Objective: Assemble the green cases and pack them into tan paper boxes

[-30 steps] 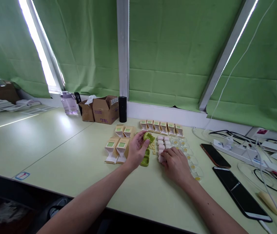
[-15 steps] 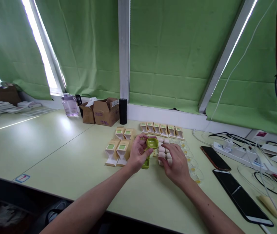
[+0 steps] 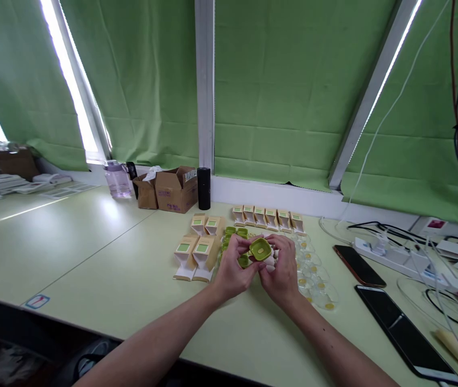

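A small green square cup (image 3: 260, 249) is held up between both hands, its hollow side toward the camera. My left hand (image 3: 233, 266) grips it from the left. The fingers of my right hand (image 3: 281, 266) close on its right side. Several more green cups (image 3: 243, 261) stand on the table behind my left hand. Small whitish rolls (image 3: 270, 262) are partly hidden behind my right hand. Clear rounded plastic pieces with yellow spots (image 3: 320, 285) lie to the right.
Folded cardboard boxes (image 3: 205, 252) stand at the left, and a row of smaller ones (image 3: 271, 217) at the back. Two phones (image 3: 404, 328) (image 3: 358, 265), a power strip (image 3: 398, 258) and cables are at the right. A black bottle (image 3: 204, 188) and a carton (image 3: 176, 189) are behind.
My right hand has moved left from the whitish rolls to the green cup. The cup has shifted slightly right and down, and tilted toward the camera.
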Tool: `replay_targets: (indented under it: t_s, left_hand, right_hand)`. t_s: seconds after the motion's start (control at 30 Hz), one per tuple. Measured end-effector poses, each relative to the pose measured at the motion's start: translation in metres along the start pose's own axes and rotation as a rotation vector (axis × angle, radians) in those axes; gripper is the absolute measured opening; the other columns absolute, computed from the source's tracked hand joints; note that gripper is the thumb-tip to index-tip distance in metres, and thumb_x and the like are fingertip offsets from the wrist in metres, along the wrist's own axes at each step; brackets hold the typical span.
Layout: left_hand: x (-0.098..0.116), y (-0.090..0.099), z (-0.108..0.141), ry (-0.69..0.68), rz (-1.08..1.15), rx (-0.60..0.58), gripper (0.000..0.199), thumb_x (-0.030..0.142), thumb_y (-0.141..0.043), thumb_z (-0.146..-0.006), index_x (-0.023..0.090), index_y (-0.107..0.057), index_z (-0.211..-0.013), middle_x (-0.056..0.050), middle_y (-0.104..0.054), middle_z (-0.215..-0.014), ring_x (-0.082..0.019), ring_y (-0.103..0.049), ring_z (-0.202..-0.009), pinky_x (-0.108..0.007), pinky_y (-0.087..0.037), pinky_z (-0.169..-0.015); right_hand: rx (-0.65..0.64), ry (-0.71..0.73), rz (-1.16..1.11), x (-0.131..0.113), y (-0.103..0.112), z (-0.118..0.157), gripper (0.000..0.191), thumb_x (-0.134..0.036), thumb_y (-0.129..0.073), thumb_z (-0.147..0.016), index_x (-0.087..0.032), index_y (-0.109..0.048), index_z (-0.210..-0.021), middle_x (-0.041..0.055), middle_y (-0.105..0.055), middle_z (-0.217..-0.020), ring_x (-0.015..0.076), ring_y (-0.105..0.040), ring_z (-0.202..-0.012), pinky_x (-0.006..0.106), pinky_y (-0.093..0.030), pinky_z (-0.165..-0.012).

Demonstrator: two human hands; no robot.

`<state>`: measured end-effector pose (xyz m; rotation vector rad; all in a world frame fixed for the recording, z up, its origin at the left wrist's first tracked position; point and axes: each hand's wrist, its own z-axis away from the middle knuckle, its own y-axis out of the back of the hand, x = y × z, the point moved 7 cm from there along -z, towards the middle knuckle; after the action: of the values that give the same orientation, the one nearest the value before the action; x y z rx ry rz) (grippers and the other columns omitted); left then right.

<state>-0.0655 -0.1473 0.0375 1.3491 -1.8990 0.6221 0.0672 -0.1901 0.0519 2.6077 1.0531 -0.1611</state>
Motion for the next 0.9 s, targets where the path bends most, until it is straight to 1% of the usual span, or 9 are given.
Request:
replay_targets:
  t_s: [0.1, 0.27, 0.4, 0.53, 0.73, 0.9]
  left_hand:
    - [0.004, -0.001, 0.001, 0.0, -0.052, -0.004, 0.046, 0.023, -0.083, -0.083, 0.023, -0.046, -0.11, -0.018, -0.068, -0.139, -0.029, -0.069, -0.128, -0.041, -0.059, -0.101]
    - [0.008, 0.001, 0.0, -0.039, -0.095, -0.006, 0.042, 0.03, -0.076, -0.092, 0.024, -0.045, -0.119, -0.018, -0.068, -0.138, -0.029, -0.065, -0.132, -0.047, -0.053, -0.112]
    - [0.007, 0.004, -0.001, -0.028, -0.104, 0.004, 0.038, 0.032, -0.071, -0.096, 0.023, -0.045, -0.122, -0.018, -0.069, -0.134, -0.029, -0.066, -0.13, -0.048, -0.053, -0.111]
    - [0.007, 0.003, -0.001, -0.038, -0.115, 0.003, 0.036, 0.032, -0.07, -0.097, 0.023, -0.046, -0.123, -0.017, -0.07, -0.131, -0.029, -0.067, -0.128, -0.05, -0.053, -0.11]
    - [0.009, 0.004, -0.002, -0.059, -0.146, 0.009, 0.03, 0.03, -0.065, -0.099, 0.023, -0.049, -0.123, -0.014, -0.07, -0.125, -0.028, -0.069, -0.122, -0.046, -0.055, -0.107]
    - [0.014, 0.003, -0.004, -0.096, -0.176, -0.003, 0.026, 0.029, -0.063, -0.099, 0.022, -0.052, -0.122, -0.013, -0.068, -0.121, -0.026, -0.069, -0.114, -0.043, -0.056, -0.101]
  right_hand:
    - [0.002, -0.004, -0.007, -0.003, 0.003, 0.001, 0.042, -0.024, -0.062, -0.088, -0.022, -0.049, -0.129, 0.0138, -0.058, -0.124, 0.0339, -0.052, -0.118, 0.057, -0.049, -0.097]
    - [-0.016, -0.012, -0.012, -0.008, 0.01, -0.002, 0.045, -0.022, -0.062, -0.087, -0.021, -0.049, -0.13, 0.0148, -0.055, -0.127, 0.0345, -0.051, -0.121, 0.06, -0.047, -0.101]
    - [-0.044, -0.03, -0.006, -0.007, 0.012, -0.003, 0.045, -0.024, -0.064, -0.088, -0.022, -0.048, -0.13, 0.0146, -0.054, -0.127, 0.0346, -0.051, -0.122, 0.059, -0.047, -0.1]
    - [-0.066, -0.036, -0.002, -0.005, 0.012, -0.002, 0.043, -0.025, -0.063, -0.089, -0.023, -0.047, -0.129, 0.0144, -0.053, -0.127, 0.0355, -0.051, -0.122, 0.061, -0.047, -0.1]
    - [-0.082, -0.051, 0.003, -0.004, 0.012, -0.002, 0.042, -0.027, -0.063, -0.089, -0.024, -0.047, -0.128, 0.0142, -0.054, -0.127, 0.0356, -0.052, -0.122, 0.06, -0.048, -0.101]
    - [-0.086, -0.063, -0.02, -0.004, 0.013, -0.001, 0.042, -0.027, -0.064, -0.089, -0.024, -0.048, -0.128, 0.0142, -0.054, -0.128, 0.0353, -0.051, -0.123, 0.058, -0.047, -0.101]
